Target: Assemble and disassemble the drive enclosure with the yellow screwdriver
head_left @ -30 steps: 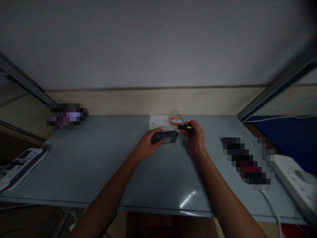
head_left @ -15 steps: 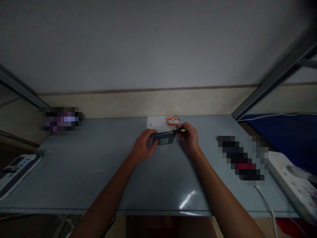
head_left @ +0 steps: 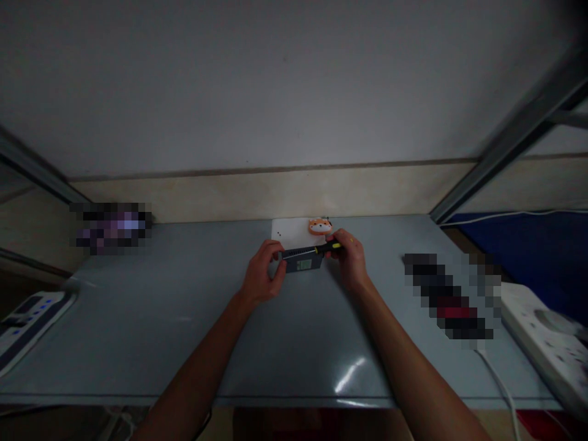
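Note:
My left hand grips the left end of a dark, flat box-shaped device, which has a row of slots along its upper edge and a pale label on the side toward me. Closed around the black-and-yellow handle of a screwdriver is my right hand. The screwdriver's thin metal shaft runs leftward along the slotted edge, its tip close to my left fingers. Whether the tip touches the device I cannot tell. Behind, a white sheet bears a few tiny dark specks and an orange-and-white animal-face case.
The grey table meets a wall at its back. White power strips lie at the left and right edges. Two blurred-out items sit back left and at right, with a white cable near the right one. Metal posts slant at both sides.
The screwdriver and my right hand have shifted slightly left along the device. The device's slotted edge is tipped a little more into view. The whole view has moved slightly.

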### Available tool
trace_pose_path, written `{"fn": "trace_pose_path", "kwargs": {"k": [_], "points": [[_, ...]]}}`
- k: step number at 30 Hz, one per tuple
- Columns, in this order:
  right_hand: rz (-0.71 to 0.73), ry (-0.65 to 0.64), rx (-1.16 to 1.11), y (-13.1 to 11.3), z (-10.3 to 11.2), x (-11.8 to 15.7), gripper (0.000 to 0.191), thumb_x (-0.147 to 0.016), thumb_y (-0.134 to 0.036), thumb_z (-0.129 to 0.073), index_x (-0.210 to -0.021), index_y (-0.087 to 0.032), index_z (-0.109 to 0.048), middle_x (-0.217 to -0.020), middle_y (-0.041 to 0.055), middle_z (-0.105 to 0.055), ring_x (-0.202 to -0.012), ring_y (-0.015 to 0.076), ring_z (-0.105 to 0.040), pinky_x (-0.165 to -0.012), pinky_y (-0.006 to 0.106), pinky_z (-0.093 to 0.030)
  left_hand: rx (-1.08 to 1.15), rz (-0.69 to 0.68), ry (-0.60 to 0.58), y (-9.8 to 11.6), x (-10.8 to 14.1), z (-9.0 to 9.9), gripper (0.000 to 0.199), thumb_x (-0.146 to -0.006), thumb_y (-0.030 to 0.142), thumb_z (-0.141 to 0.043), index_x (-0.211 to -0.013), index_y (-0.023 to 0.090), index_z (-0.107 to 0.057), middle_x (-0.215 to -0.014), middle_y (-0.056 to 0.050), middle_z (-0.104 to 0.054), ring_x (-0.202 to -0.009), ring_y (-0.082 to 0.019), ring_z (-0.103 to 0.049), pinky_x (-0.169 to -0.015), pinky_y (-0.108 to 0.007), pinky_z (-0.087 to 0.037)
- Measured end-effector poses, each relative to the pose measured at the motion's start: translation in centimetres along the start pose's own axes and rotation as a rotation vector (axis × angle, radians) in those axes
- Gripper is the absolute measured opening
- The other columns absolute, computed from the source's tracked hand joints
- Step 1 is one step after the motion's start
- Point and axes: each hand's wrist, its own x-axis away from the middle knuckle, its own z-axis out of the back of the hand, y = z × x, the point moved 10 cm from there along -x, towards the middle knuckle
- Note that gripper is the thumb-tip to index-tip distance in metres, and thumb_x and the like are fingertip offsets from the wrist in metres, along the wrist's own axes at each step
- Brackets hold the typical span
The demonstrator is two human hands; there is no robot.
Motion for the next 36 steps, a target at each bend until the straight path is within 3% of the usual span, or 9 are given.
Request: {"fn": "trace_pose_path", "kwargs": {"k": [14,36], "points": [[-0.004,0.026,0.039,-0.19,0.28,-0.02,0.031,-0.084,-0.049,-0.066,-0.072,-0.021,-0.071,-0.06,0.0002,-0.062,-0.052,0.0132,-0.05,-0.05,0.029,-0.031,-0.044,-0.034,0.073,0.34,0.09,0.7,0.01,-0.1,0.016,-0.051,-0.107,0.02,-0.056,-0.103,-0.007,-0.058,-0.081,-0.015,-0.053,-0.071,-0.029,-0.047],[0.035,-0.002,0.027,-0.19,0.15,-0.11,0.032,-0.088,-0.047,-0.064,-0.07,-0.022,-0.071,-0.057,-0.001,-0.061,-0.05,0.013,-0.05,-0.051,0.029,-0.032,-0.158,-0.093,0.064,0.82,0.44,0.56,0.016,-0.095,0.017,-0.057,-0.11,0.021,-0.06,-0.109,-0.009,-0.059,-0.093,-0.018,-0.063,-0.079,-0.032,-0.056]]}}
